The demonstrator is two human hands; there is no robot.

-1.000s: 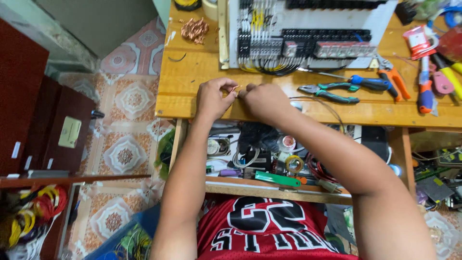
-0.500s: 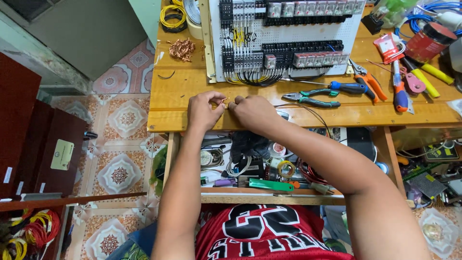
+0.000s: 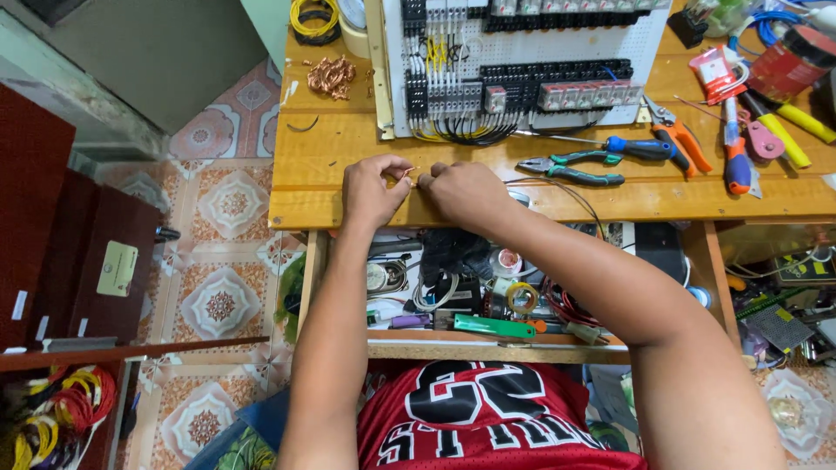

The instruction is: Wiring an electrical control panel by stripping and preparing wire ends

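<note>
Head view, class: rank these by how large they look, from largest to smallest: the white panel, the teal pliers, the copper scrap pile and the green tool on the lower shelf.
1. White panel
2. Teal pliers
3. Green tool
4. Copper scrap pile

The pliers and the green tool look close in length, and the shelf lies at a different distance, so their order is unsure.

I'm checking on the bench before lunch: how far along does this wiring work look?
Done: black and yellow wires already run into the panel. In hand: left hand and right hand pinch a thin wire end. Left: that wire isn't on the panel yet.
</note>
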